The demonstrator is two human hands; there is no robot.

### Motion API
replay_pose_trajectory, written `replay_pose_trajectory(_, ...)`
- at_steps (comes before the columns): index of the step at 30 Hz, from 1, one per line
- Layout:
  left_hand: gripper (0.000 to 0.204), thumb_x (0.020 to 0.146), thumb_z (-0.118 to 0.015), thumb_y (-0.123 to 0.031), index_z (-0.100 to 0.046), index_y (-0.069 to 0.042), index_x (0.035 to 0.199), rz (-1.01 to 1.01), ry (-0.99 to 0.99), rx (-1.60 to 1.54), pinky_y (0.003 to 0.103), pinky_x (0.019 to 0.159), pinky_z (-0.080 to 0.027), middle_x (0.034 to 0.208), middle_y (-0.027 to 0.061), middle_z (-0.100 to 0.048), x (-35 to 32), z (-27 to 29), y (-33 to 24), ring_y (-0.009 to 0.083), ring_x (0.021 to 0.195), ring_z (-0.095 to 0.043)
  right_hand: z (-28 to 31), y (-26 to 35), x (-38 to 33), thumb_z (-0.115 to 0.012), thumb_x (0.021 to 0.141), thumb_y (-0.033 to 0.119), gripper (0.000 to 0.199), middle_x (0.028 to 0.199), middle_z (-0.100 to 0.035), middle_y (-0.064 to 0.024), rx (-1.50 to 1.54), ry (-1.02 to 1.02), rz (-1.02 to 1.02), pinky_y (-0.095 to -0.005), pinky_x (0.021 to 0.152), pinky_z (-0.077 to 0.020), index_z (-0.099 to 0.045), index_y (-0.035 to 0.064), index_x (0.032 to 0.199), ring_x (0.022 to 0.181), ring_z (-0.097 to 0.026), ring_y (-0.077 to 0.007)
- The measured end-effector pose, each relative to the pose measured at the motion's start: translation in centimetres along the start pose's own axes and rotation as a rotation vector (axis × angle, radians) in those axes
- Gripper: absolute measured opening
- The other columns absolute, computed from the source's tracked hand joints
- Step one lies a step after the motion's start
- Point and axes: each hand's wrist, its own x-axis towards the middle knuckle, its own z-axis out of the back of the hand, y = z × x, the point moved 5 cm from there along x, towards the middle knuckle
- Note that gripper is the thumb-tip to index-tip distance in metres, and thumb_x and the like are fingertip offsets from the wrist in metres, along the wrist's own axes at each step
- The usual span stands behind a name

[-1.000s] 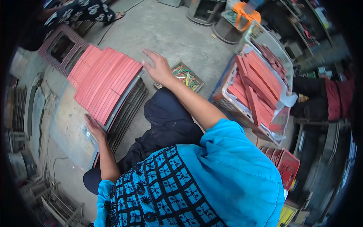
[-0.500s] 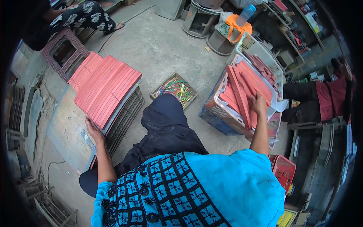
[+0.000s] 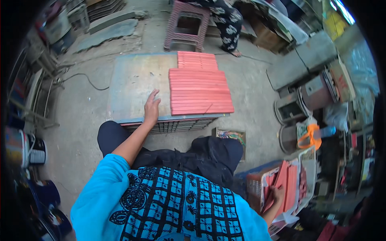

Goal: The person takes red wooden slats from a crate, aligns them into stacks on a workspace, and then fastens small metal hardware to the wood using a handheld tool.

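Observation:
My left hand [image 3: 151,107] is over the bare part of a flat board [image 3: 136,82], its fingers apart and nothing in them. Right of it, flat pinkish-red strips [image 3: 200,91] lie side by side in a tight row, with a second, narrower row [image 3: 197,60] behind them. A thin dark stick-like mark crosses the front strips. The board rests on a dark slatted crate [image 3: 181,125]. At the lower right, my right hand [image 3: 277,193] reaches into a plastic basket [image 3: 254,185] of similar loose strips [image 3: 290,186]. Its fingers are curled round the edge of one strip; the fingertips are partly hidden.
A shallow box of colourful thin pieces [image 3: 233,135] stands by my knee. Beyond the board are a plastic stool [image 3: 185,24] and a seated person's patterned leg [image 3: 228,28]. Metal drums [image 3: 287,108] and an orange bag [image 3: 309,137] stand at the right; paint buckets [image 3: 36,148] at the left.
My view has swung left, so the board sits in the middle and the basket at the lower right. My left hand has moved from the row's near edge onto the bare board. My right hand stays at the basket.

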Motion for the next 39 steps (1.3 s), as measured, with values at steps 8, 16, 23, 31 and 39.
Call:
replay_pose_trajectory(8,0.041,0.079,-0.047,-0.010,-0.050,0.001,0.118,0.156,-0.126,-0.320,0.032,0.098,-0.032,0.123,0.0188,-0.048,-1.3,1.4,1.6,0.0269,0.118,-0.043,1.3,-0.6,0.8,-0.051,0.061,0.016,0.057,0.103,-0.053,-0.0342,-0.408,-0.369,0.074,-0.0446,0.088,-0.0406,-0.046,-0.0140,0.109,0.100,-0.051,-0.0442)
replay_pose_trajectory(16,0.042,0.083,-0.046,-0.021,-0.047,-0.006,0.122,0.159,0.255,-0.519,0.030,0.092,-0.036,0.122,0.0065,-0.049,-4.1,-1.6,-4.9,0.0162,0.111,-0.044,6.6,23.5,-7.8,-0.054,0.066,0.001,0.037,0.081,-0.057,-0.0107,0.338,-0.188,0.525,-0.0331,0.065,-0.0440,-0.050,-0.0042,0.102,0.072,-0.055,-0.0221)
replay_pose_trajectory(23,0.061,0.082,-0.046,-0.027,-0.026,-0.008,0.136,0.413,0.567,-1.095,0.032,0.097,-0.032,0.133,0.0086,-0.037,-11.2,-7.8,-12.2,0.0194,0.116,-0.041,-13.6,43.3,-21.5,-0.064,0.074,0.029,0.044,0.085,-0.058,-0.0108,0.377,0.610,0.768,-0.0319,0.067,-0.0443,-0.051,-0.0012,0.104,0.075,-0.054,-0.0181)
replay_pose_trajectory(31,0.050,0.077,-0.045,-0.025,-0.044,0.001,0.120,0.678,0.271,-1.482,0.038,0.093,-0.039,0.107,0.0163,-0.056,-9.2,-1.5,-6.7,0.0276,0.102,-0.053,-24.0,45.4,-26.8,-0.056,0.083,0.025,0.064,0.117,-0.046,-0.0232,0.300,0.714,1.125,-0.0362,0.091,-0.0372,-0.027,0.0032,0.136,0.108,-0.048,-0.0310)
replay_pose_trajectory(39,0.056,0.075,-0.049,-0.024,-0.039,-0.003,0.126,0.623,0.264,-1.571,0.041,0.095,-0.037,0.125,0.0130,-0.046,-8.6,1.2,-5.3,0.0259,0.113,-0.046,-24.3,46.8,-27.7,-0.056,0.084,0.012,0.043,0.106,-0.059,-0.0138,0.585,0.776,0.906,-0.0299,0.086,-0.0413,-0.046,-0.0008,0.124,0.095,-0.055,-0.0203)
